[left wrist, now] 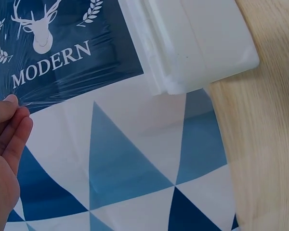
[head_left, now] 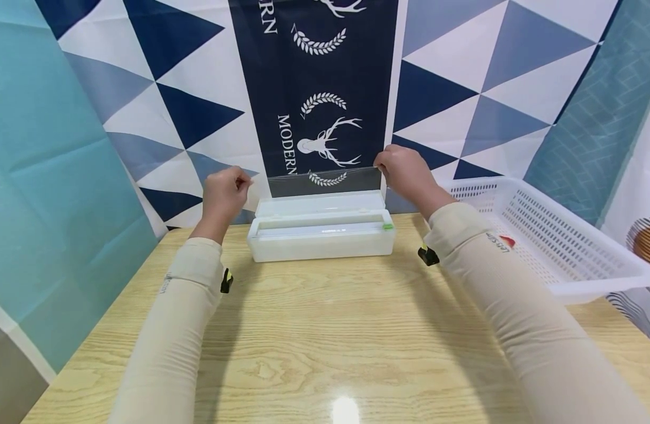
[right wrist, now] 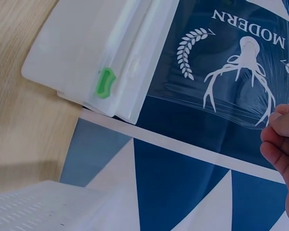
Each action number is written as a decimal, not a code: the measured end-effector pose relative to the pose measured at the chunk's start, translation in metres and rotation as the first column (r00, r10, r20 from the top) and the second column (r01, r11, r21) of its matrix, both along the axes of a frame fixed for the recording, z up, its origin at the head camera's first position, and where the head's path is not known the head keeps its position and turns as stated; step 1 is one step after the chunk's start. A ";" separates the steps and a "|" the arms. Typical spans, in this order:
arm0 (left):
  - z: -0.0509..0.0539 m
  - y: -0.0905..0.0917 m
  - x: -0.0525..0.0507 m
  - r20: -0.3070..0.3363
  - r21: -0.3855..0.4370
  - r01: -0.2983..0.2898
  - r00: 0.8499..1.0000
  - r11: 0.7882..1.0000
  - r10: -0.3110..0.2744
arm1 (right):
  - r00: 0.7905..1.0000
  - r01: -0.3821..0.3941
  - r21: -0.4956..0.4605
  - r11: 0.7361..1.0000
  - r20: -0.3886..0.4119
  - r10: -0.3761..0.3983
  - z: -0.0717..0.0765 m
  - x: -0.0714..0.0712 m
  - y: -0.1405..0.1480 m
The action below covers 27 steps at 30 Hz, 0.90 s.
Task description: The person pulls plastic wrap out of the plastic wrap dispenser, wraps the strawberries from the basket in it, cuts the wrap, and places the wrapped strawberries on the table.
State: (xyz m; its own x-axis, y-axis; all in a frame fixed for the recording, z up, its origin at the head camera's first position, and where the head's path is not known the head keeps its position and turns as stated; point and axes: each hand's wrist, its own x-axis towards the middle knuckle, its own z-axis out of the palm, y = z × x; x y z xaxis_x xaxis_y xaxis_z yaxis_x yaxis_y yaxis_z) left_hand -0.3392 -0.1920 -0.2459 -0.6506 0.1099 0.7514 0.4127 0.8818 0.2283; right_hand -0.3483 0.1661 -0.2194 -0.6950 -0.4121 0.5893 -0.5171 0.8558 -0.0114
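Note:
A clear sheet of plastic wrap (head_left: 325,181) stretches up out of a white wrap dispenser box (head_left: 322,240), whose lid (head_left: 322,204) stands raised at the back. My left hand (head_left: 225,195) pinches the sheet's left corner between thumb and fingers, as the left wrist view shows too. At the other corner, my right hand (head_left: 406,176) pinches the film the same way. Between the hands the wrap (right wrist: 221,103) is taut with fine creases. A green slider (right wrist: 105,83) sits at the right end of the box.
A white perforated basket (head_left: 563,235) stands on the right, with a small red item (head_left: 507,241) in it. The wooden table (head_left: 314,330) reaches back to a patterned cloth (head_left: 436,88) hanging behind the box. Teal cloth (head_left: 54,176) hangs at the left.

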 end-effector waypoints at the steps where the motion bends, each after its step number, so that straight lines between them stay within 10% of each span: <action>1: 0.001 0.000 0.000 -0.002 0.001 -0.001 1.000 1.000 0.001 | 1.000 0.002 0.003 1.000 0.004 -0.002 0.001 0.000 0.000; 27: 0.031 0.002 0.008 -0.003 -0.064 -0.029 1.000 0.998 0.029 | 0.999 0.006 0.051 0.999 -0.050 -0.004 0.026 0.004 0.000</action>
